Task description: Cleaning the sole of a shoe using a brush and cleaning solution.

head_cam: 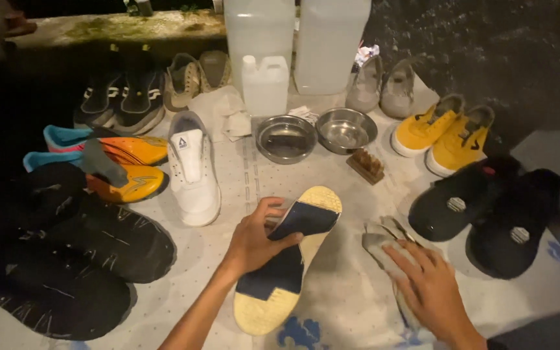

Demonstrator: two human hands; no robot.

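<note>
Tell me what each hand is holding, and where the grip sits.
The left hand grips an upturned shoe across the middle of its sole. The right hand rests flat on a grey cloth, pressing rather than gripping.

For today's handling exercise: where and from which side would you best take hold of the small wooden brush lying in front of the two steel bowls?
Probably grip the wooden brush across its two long sides, coming down from above. It lies flat on the cloth with its block-shaped back showing, and the gap to the right steel bowl leaves finger room. Both hands are busy: left hand on the upturned shoe, right hand on a rag.
</note>
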